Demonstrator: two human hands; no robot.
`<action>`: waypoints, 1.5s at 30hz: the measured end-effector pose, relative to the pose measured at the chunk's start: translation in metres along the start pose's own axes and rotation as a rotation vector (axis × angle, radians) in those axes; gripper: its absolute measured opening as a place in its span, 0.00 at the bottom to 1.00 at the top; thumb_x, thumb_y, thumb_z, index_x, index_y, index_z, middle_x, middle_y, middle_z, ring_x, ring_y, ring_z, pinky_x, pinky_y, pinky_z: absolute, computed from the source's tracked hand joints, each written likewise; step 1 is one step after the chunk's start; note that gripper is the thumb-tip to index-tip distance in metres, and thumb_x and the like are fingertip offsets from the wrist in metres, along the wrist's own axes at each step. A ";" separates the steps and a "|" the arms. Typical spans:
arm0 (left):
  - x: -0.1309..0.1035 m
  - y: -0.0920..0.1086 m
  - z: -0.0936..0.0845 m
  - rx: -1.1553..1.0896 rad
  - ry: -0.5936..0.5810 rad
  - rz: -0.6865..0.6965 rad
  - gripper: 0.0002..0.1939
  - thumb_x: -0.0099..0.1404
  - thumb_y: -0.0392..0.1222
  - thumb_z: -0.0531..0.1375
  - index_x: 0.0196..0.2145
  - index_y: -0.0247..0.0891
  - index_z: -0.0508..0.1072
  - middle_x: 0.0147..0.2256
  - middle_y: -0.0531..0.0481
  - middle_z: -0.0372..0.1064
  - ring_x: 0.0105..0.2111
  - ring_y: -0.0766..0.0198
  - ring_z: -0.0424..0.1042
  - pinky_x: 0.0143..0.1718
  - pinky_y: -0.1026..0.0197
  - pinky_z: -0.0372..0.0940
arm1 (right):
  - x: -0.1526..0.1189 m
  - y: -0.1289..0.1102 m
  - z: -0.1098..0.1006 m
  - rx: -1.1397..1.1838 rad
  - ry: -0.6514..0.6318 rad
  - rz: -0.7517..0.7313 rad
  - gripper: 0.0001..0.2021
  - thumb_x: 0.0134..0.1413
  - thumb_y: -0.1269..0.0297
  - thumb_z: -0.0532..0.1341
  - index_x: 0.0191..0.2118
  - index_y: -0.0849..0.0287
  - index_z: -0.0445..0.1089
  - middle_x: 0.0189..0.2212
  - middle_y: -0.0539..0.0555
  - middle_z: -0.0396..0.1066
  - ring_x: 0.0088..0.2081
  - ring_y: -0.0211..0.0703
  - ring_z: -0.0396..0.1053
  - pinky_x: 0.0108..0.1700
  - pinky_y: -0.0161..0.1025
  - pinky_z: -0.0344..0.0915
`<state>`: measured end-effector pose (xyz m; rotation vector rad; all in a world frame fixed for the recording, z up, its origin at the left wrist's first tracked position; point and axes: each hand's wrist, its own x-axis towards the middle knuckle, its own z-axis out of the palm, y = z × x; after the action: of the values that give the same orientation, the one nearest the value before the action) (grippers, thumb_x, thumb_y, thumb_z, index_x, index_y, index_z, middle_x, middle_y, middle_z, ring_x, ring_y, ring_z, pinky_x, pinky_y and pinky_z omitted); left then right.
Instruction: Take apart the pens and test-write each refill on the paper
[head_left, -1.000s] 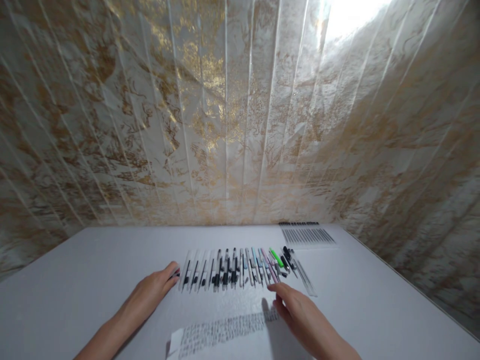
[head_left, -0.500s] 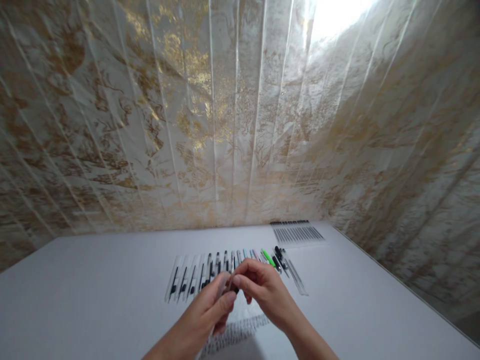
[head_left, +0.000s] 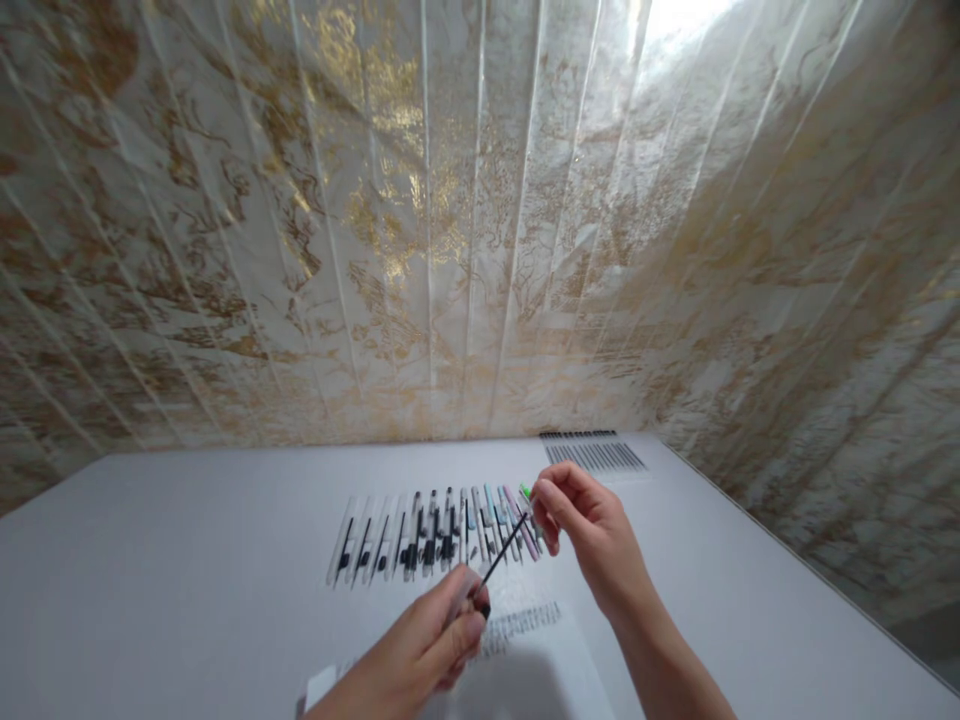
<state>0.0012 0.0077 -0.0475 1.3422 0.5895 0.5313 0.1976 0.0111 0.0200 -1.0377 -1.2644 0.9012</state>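
My left hand [head_left: 439, 635] is closed round a pale, clear pen part with a black piece at its end, low in the middle. A thin dark refill [head_left: 504, 550] slants up from the left hand to my right hand [head_left: 577, 510], whose thumb and fingertips pinch its upper end. Behind the hands, a row of pens [head_left: 431, 535] lies on the white table [head_left: 187, 560], with clear barrels and dark refills at the left and pastel pens at the right. A green pen [head_left: 526, 491] is mostly hidden behind the right hand.
A set of thin dark refills [head_left: 596, 457] lies at the table's back right. Below the hands is a sheet of paper [head_left: 562, 665] with handwriting. A white object [head_left: 321, 685] lies beside the left forearm. A patterned, shiny curtain [head_left: 390, 250] hangs behind the table.
My right hand has moved right and up, away from my left hand, and the dark refill now shows between them. The left hand has shifted slightly down and right.
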 end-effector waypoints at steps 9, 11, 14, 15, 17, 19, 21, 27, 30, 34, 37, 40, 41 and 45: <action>-0.003 0.012 0.004 0.072 -0.022 0.019 0.21 0.64 0.63 0.54 0.37 0.41 0.59 0.25 0.59 0.52 0.24 0.69 0.50 0.24 0.65 0.47 | -0.003 -0.008 -0.011 0.017 0.130 -0.090 0.13 0.56 0.55 0.62 0.30 0.60 0.65 0.20 0.46 0.65 0.18 0.30 0.58 0.19 0.28 0.57; -0.004 0.012 0.005 0.072 -0.027 0.011 0.21 0.64 0.63 0.54 0.37 0.41 0.59 0.26 0.58 0.52 0.24 0.69 0.51 0.25 0.64 0.47 | -0.004 -0.008 -0.010 0.025 0.119 -0.090 0.13 0.57 0.56 0.62 0.30 0.60 0.65 0.20 0.46 0.65 0.18 0.30 0.58 0.19 0.28 0.57; -0.004 0.011 0.006 0.062 -0.026 0.020 0.20 0.65 0.61 0.54 0.37 0.41 0.59 0.26 0.58 0.51 0.24 0.69 0.50 0.26 0.64 0.48 | -0.006 -0.006 -0.005 0.034 0.080 -0.065 0.13 0.57 0.56 0.62 0.30 0.60 0.65 0.20 0.46 0.65 0.18 0.30 0.58 0.19 0.28 0.56; -0.004 0.010 0.006 0.063 -0.029 0.025 0.19 0.65 0.61 0.54 0.38 0.41 0.60 0.27 0.58 0.51 0.25 0.68 0.50 0.26 0.64 0.48 | -0.007 -0.005 -0.002 0.034 0.066 -0.056 0.13 0.57 0.55 0.62 0.30 0.60 0.64 0.20 0.46 0.65 0.18 0.30 0.58 0.19 0.28 0.56; -0.003 0.008 0.005 0.064 -0.028 0.034 0.19 0.65 0.60 0.54 0.38 0.41 0.60 0.29 0.57 0.51 0.26 0.68 0.50 0.26 0.65 0.49 | -0.008 -0.002 0.004 0.027 0.032 -0.036 0.13 0.57 0.55 0.62 0.29 0.60 0.64 0.20 0.46 0.65 0.18 0.30 0.57 0.19 0.28 0.55; -0.003 0.008 0.002 0.082 -0.017 0.031 0.19 0.65 0.60 0.55 0.39 0.42 0.60 0.32 0.55 0.51 0.27 0.68 0.50 0.25 0.65 0.49 | -0.010 0.002 0.011 -0.012 -0.069 0.023 0.14 0.56 0.55 0.62 0.29 0.60 0.65 0.20 0.46 0.65 0.18 0.30 0.57 0.20 0.28 0.56; -0.004 0.010 -0.004 0.134 0.024 0.026 0.18 0.66 0.59 0.54 0.39 0.42 0.60 0.32 0.56 0.51 0.27 0.68 0.50 0.25 0.65 0.48 | -0.011 0.007 0.017 -0.083 -0.238 0.107 0.12 0.56 0.55 0.61 0.31 0.60 0.68 0.23 0.48 0.67 0.20 0.32 0.58 0.20 0.28 0.57; -0.009 0.026 -0.037 0.224 0.149 0.061 0.16 0.69 0.58 0.50 0.40 0.43 0.60 0.26 0.60 0.50 0.23 0.70 0.46 0.23 0.67 0.46 | -0.011 0.032 0.024 -0.668 -0.361 0.001 0.11 0.54 0.77 0.57 0.41 0.57 0.71 0.31 0.49 0.70 0.27 0.35 0.64 0.31 0.32 0.60; -0.012 0.027 -0.053 0.219 0.208 0.038 0.16 0.68 0.59 0.50 0.41 0.45 0.59 0.26 0.61 0.51 0.21 0.71 0.45 0.20 0.68 0.42 | -0.012 0.052 0.031 -0.985 -0.479 -0.070 0.17 0.50 0.83 0.55 0.40 0.57 0.72 0.36 0.51 0.72 0.32 0.37 0.69 0.34 0.32 0.59; -0.014 0.026 -0.060 0.330 0.257 0.005 0.16 0.68 0.59 0.50 0.42 0.45 0.60 0.25 0.61 0.51 0.22 0.70 0.48 0.20 0.69 0.44 | -0.018 0.075 0.046 -1.098 -0.616 -0.129 0.16 0.49 0.80 0.58 0.41 0.54 0.73 0.39 0.51 0.71 0.36 0.41 0.71 0.32 0.32 0.58; -0.013 0.025 -0.057 0.421 0.257 0.029 0.16 0.68 0.58 0.51 0.42 0.44 0.62 0.25 0.61 0.50 0.24 0.68 0.50 0.22 0.69 0.49 | -0.022 0.084 0.053 -1.112 -0.625 -0.141 0.11 0.51 0.78 0.59 0.36 0.56 0.73 0.38 0.52 0.71 0.38 0.44 0.70 0.32 0.32 0.58; -0.010 0.022 -0.054 0.407 0.250 0.032 0.17 0.67 0.59 0.52 0.40 0.43 0.62 0.25 0.61 0.49 0.24 0.68 0.50 0.22 0.68 0.49 | -0.023 0.089 0.054 -1.117 -0.612 -0.149 0.09 0.53 0.77 0.59 0.34 0.58 0.73 0.37 0.53 0.71 0.38 0.44 0.69 0.33 0.32 0.58; -0.009 0.021 -0.054 0.394 0.248 0.027 0.17 0.66 0.60 0.52 0.40 0.43 0.63 0.24 0.61 0.49 0.24 0.68 0.50 0.22 0.68 0.49 | -0.022 0.090 0.054 -1.112 -0.609 -0.151 0.09 0.53 0.78 0.58 0.33 0.58 0.73 0.37 0.53 0.72 0.38 0.43 0.69 0.33 0.32 0.58; -0.008 0.019 -0.054 0.350 0.235 0.010 0.19 0.66 0.60 0.52 0.41 0.42 0.63 0.24 0.61 0.48 0.24 0.68 0.49 0.22 0.68 0.48 | -0.018 0.085 0.049 -1.070 -0.597 -0.157 0.10 0.53 0.78 0.58 0.33 0.56 0.72 0.37 0.51 0.71 0.39 0.42 0.69 0.34 0.31 0.59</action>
<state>-0.0412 0.0455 -0.0349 1.6245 0.8998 0.6191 0.1487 0.0247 -0.0666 -1.4874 -2.4241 0.3600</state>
